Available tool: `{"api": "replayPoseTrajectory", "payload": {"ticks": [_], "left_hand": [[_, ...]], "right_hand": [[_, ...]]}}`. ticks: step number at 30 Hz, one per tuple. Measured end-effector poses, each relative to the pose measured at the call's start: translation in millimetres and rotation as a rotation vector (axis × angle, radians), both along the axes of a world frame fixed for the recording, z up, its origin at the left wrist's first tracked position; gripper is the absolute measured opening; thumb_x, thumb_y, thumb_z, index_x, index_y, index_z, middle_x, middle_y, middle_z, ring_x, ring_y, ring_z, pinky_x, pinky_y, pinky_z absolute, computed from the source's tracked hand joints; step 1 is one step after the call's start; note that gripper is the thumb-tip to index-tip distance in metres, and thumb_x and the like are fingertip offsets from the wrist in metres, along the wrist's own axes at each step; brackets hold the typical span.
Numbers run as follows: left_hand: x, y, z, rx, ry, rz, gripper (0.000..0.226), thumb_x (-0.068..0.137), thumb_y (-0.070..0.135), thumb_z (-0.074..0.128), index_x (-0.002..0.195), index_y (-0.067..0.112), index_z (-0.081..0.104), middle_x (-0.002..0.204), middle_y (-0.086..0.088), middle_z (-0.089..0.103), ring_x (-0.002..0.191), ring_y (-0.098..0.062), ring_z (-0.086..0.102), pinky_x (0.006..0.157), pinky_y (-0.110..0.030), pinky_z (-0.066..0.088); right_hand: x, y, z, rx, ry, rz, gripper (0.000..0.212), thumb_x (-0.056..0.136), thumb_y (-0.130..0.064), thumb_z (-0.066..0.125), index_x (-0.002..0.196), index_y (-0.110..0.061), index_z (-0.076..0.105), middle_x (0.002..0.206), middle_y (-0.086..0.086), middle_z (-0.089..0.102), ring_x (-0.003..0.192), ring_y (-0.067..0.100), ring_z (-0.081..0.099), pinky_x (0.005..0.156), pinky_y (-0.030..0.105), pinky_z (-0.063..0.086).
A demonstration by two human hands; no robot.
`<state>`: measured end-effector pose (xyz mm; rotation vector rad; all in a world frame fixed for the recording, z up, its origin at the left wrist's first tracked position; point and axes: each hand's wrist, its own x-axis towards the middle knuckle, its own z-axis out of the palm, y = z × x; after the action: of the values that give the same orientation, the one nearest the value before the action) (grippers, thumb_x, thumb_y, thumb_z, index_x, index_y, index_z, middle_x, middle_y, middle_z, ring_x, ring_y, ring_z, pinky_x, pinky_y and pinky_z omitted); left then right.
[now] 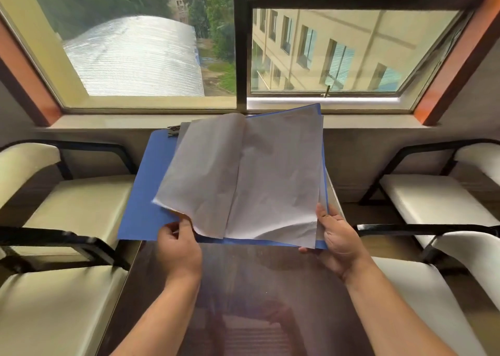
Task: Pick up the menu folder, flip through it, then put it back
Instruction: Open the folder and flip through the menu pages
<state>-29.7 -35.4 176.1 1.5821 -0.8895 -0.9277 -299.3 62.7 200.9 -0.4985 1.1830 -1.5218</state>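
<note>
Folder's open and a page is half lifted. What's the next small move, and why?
Probably let the left hand lay the lifted page over onto the left cover. It stands mid-turn above the folder, while the right hand steadies the right edge, with more sheets under it to flip.

Left hand (178,250), right hand (339,240) bare; forearms bare, sleeveless in view.

1. Menu folder (143,193): matt blue card or plastic cover, smooth, with a small shiny metal clip (173,131) at its far left corner.
2. Inside the folder: thin white paper sheets (259,177), matt, faintly creased and slightly translucent.
3. Under the folder: dark surface (257,288), glossy, reflective, smooth.
4. Either side of the folder: chairs (75,204) in smooth cream leather-like upholstery, soft sheen, black frames.
</note>
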Motion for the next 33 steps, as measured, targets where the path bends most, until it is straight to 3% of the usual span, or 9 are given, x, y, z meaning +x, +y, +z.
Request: {"api": "replayPoseTrajectory", "payload": {"ticks": [2, 5, 7, 10, 14, 17, 23, 30, 33], "left_hand": [[2, 4, 4, -0.039, -0.063, 0.031, 0.017, 0.101, 0.026, 0.061, 0.099, 0.011, 0.055, 0.084, -0.004, 0.062, 0.087, -0.037, 0.062, 0.072, -0.037, 0.040], [-3, 23, 19, -0.279, -0.314, -0.076, 0.013, 0.097, 0.022, 0.061, 0.097, 0.019, 0.049, 0.077, 0.001, 0.055, 0.068, -0.024, 0.059, 0.064, -0.033, 0.038], [-10, 35, 26, -0.557, -0.573, -0.254, 0.013, 0.093, 0.021, 0.067, 0.097, 0.016, 0.056, 0.076, 0.003, 0.055, 0.062, -0.016, 0.052, 0.061, -0.029, 0.041], [-28, 41, 31, -0.818, -0.867, -0.577, 0.025, 0.090, 0.039, 0.074, 0.097, 0.015, 0.071, 0.084, 0.000, 0.064, 0.076, -0.018, 0.058, 0.074, -0.030, 0.050], [-41, 42, 36, -0.672, -1.101, -0.656, 0.043, 0.085, 0.064, 0.072, 0.098, 0.023, 0.076, 0.089, 0.000, 0.065, 0.082, -0.026, 0.062, 0.072, -0.042, 0.053], [-42, 41, 37, -0.602, -1.117, -0.622, 0.036, 0.084, 0.059, 0.073, 0.093, 0.025, 0.077, 0.088, -0.001, 0.065, 0.083, -0.029, 0.062, 0.072, -0.044, 0.050], [-39, 37, 32, -0.570, -0.927, -0.584, 0.018, 0.092, 0.030, 0.078, 0.080, 0.017, 0.074, 0.077, -0.003, 0.067, 0.075, -0.032, 0.063, 0.069, -0.045, 0.052], [-16, 24, 25, -0.151, -0.225, -0.301, 0.020, 0.098, 0.047, 0.066, 0.087, 0.030, 0.066, 0.082, 0.008, 0.074, 0.071, 0.001, 0.067, 0.053, -0.021, 0.047], [-6, 15, 19, -0.012, 0.001, -0.189, 0.019, 0.098, 0.039, 0.070, 0.087, 0.023, 0.070, 0.080, 0.000, 0.077, 0.058, -0.008, 0.066, 0.044, -0.015, 0.047]], "right_hand": [[-1, 0, 1, 0.005, 0.003, -0.003, 0.027, 0.108, -0.033, 0.047, 0.125, -0.028, 0.068, 0.107, 0.001, 0.084, 0.085, 0.031, 0.081, 0.041, 0.042, 0.063], [-1, 0, 2, 0.006, 0.010, -0.002, 0.027, 0.109, -0.032, 0.046, 0.125, -0.028, 0.068, 0.104, 0.000, 0.084, 0.084, 0.030, 0.082, 0.042, 0.044, 0.064], [0, -1, 3, 0.006, 0.015, 0.001, 0.027, 0.110, -0.031, 0.045, 0.125, -0.027, 0.067, 0.104, -0.001, 0.085, 0.084, 0.030, 0.082, 0.042, 0.044, 0.064], [3, -1, 3, 0.009, 0.016, 0.002, 0.027, 0.110, -0.032, 0.045, 0.126, -0.028, 0.067, 0.104, -0.001, 0.084, 0.084, 0.031, 0.082, 0.042, 0.044, 0.064], [4, 0, 3, 0.002, -0.002, 0.005, 0.028, 0.110, -0.035, 0.046, 0.128, -0.030, 0.067, 0.109, 0.001, 0.084, 0.087, 0.034, 0.082, 0.043, 0.045, 0.065], [3, 2, 3, -0.006, -0.007, 0.010, 0.030, 0.104, -0.039, 0.051, 0.128, -0.030, 0.067, 0.111, 0.003, 0.083, 0.088, 0.034, 0.081, 0.043, 0.045, 0.064], [6, 7, 6, -0.025, -0.018, 0.021, 0.033, 0.093, -0.045, 0.060, 0.118, -0.029, 0.075, 0.105, 0.008, 0.082, 0.080, 0.032, 0.080, 0.039, 0.042, 0.061], [4, 15, 15, -0.048, -0.050, 0.038, 0.031, 0.105, -0.041, 0.050, 0.117, -0.035, 0.078, 0.120, 0.009, 0.080, 0.096, 0.035, 0.079, 0.041, 0.041, 0.062], [3, 14, 19, -0.055, -0.068, 0.032, 0.032, 0.099, -0.041, 0.052, 0.116, -0.035, 0.078, 0.124, 0.010, 0.079, 0.104, 0.041, 0.077, 0.042, 0.045, 0.064]]}}
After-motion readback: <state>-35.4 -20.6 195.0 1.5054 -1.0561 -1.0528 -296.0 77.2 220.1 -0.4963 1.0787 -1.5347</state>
